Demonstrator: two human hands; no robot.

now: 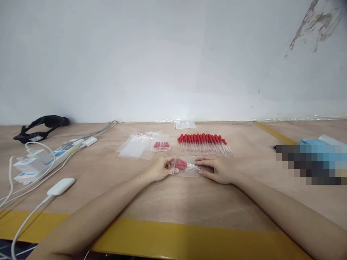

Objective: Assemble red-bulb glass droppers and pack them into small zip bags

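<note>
A clear plastic bag [187, 173] lies flat on the wooden table between my hands. Inside it are several glass droppers [181, 164] with red rubber bulbs pointing left. My left hand [162, 168] pinches the bag's left end by the bulbs, its fingers partly behind the plastic. On the right end, over the glass tips, my right hand [220, 170] grips the bag between thumb and fingers. Just behind the hands, a row of loose red-bulb droppers [202, 139] lies side by side, tips toward me.
Flat clear bags [132, 146] are stacked at left, beside a bag with red bulbs [161, 145]. Another small bag [185, 125] lies by the wall. A power strip [63, 151], white charger [61, 186] and black strap [43, 126] occupy the left; a blurred blue item [310, 144] sits right.
</note>
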